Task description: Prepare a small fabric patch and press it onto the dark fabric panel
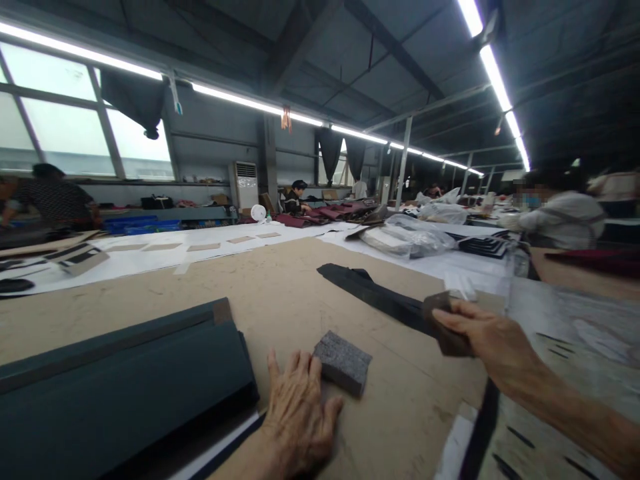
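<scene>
On brown worktable point(280, 280), left hand point(300, 413) beside grey block point(343, 362), right hand point(487, 337) gripping dark strip point(380, 297)

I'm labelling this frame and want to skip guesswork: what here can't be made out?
Head view, the only one:
- What the right hand pinches: a dark brown piece, partly covered by its fingers.
- Left hand: flat on the table, its palm side hidden; contact with the grey block unclear.
- Dark sheet stack: cut off by the left and bottom edges.
- Co-workers at the back: too small, one face blurred.
</scene>
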`<control>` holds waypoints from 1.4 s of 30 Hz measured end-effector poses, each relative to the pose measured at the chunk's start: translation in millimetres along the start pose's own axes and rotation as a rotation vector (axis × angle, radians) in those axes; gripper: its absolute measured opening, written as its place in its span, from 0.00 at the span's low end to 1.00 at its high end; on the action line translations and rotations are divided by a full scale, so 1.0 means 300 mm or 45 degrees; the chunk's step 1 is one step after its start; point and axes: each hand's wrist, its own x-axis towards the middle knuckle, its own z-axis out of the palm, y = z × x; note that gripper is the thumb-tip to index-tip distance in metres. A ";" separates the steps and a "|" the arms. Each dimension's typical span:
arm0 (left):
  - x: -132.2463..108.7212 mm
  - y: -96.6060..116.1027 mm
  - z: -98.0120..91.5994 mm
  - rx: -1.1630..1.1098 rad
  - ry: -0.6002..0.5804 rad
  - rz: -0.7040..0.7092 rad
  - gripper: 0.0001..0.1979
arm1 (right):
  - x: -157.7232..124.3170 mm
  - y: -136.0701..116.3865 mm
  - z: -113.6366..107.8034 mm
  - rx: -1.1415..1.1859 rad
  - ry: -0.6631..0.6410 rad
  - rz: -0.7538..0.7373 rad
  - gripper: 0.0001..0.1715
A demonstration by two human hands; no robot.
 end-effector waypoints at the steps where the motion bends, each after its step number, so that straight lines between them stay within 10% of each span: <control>1: 0.003 0.001 -0.001 -0.002 -0.001 -0.012 0.32 | -0.058 -0.013 0.033 0.102 -0.088 0.067 0.21; 11: 0.002 0.067 -0.079 0.026 0.154 -0.096 0.33 | -0.264 -0.049 0.186 0.552 -0.620 0.209 0.24; 18: -0.058 0.111 -0.144 -1.582 -0.324 -0.509 0.31 | -0.335 -0.066 0.212 0.628 -0.852 0.151 0.22; 22: -0.108 0.117 -0.166 -1.959 -0.223 -0.631 0.24 | -0.377 -0.097 0.256 0.600 -0.949 0.101 0.22; 31: -0.257 0.042 -0.274 -2.093 0.009 -0.598 0.21 | -0.440 -0.158 0.325 0.253 -1.012 0.284 0.21; 42: -0.416 0.066 -0.330 -1.824 -0.309 -0.652 0.19 | -0.532 -0.272 0.339 0.271 -1.344 0.080 0.21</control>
